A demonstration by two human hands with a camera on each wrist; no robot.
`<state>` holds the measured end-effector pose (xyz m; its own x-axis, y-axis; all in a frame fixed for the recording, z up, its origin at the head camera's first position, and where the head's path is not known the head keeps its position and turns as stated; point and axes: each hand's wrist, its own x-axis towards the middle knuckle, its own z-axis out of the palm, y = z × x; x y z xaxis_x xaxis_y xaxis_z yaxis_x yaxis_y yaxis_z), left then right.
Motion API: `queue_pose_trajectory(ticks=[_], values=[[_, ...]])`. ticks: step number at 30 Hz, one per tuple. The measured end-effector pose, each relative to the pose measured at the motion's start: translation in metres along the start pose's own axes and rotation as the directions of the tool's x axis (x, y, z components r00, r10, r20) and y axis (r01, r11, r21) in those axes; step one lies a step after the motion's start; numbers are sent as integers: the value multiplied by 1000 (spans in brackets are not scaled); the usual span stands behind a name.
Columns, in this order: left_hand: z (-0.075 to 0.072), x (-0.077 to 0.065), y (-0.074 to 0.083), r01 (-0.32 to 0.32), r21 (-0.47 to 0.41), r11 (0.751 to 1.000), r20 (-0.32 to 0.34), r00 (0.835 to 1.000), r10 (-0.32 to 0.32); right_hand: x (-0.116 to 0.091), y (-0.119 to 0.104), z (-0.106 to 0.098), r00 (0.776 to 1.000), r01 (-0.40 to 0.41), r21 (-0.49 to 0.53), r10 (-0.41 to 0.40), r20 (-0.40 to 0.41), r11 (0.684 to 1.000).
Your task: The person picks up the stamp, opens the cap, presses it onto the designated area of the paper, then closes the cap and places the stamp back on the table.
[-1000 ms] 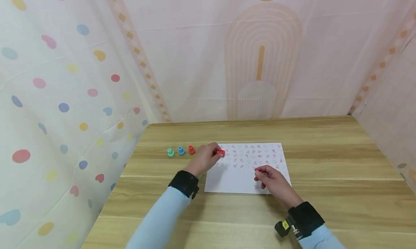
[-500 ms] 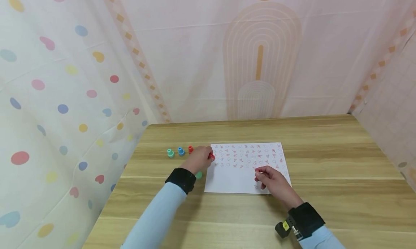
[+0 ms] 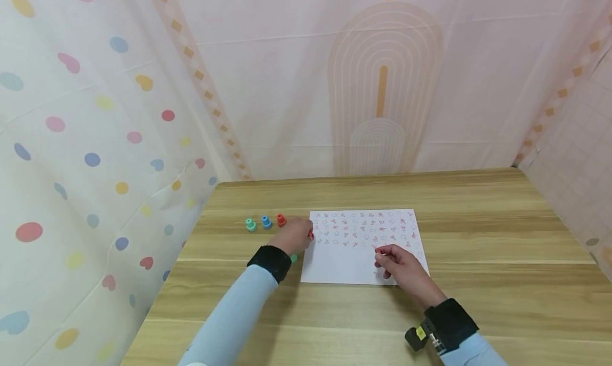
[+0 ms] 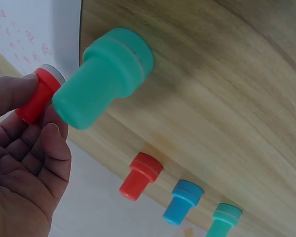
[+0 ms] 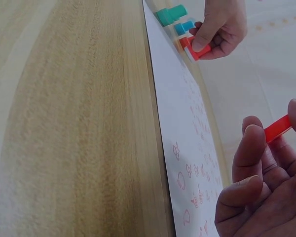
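My left hand (image 3: 294, 237) pinches a red stamp (image 4: 38, 96) between thumb and fingers, at the left edge of the paper. Its pale end shows in the left wrist view. The white paper (image 3: 334, 265) carries rows of small red and pale printed figures across its upper part. Over the paper's right side, my right hand (image 3: 406, 267) pinches a small red cap (image 5: 277, 129) between thumb and fingertip. A green stamp (image 4: 103, 79) stands close to my left hand, mostly hidden behind the wrist in the head view.
Behind my left hand, a red stamp (image 3: 281, 220), a blue stamp (image 3: 266, 222) and a green stamp (image 3: 251, 225) stand in a row on the wooden table (image 3: 354, 323). Patterned curtains (image 3: 287, 90) hang behind and beside the table.
My left hand has drawn left with the red stamp, from over the paper's upper left to its left edge, and tilted slightly. My right hand stays in place with the cap.
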<state>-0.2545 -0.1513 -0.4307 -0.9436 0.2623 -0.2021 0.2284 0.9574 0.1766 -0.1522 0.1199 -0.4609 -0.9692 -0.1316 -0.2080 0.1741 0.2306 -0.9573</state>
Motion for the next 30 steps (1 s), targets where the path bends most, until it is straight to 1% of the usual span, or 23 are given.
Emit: queue_pose_trajectory(ticks=[9, 18, 21, 25, 28, 30], values=[[6, 3, 3, 26, 38, 999, 31, 999, -27, 0, 0, 0, 1000, -2, 11, 2, -4, 1000], [9, 7, 2, 11, 67, 998, 38, 999, -14, 1, 1, 0, 1000, -16, 7, 16, -16, 1000], [8, 5, 3, -3, 92, 996, 34, 999, 0, 2, 0, 0, 1000, -14, 12, 14, -13, 1000], [7, 2, 6, -36, 135, 990, 18, 999, 34, 2, -1, -1, 1000, -4, 8, 4, -12, 1000], [7, 3, 6, -73, 170, 983, 9, 997, 73, 3, -1, -2, 1000, 5, 3, -5, -19, 1000], [8, 6, 5, -92, 174, 980, 10, 996, 92, 3, -1, -2, 1000, 11, 4, -11, -22, 1000]])
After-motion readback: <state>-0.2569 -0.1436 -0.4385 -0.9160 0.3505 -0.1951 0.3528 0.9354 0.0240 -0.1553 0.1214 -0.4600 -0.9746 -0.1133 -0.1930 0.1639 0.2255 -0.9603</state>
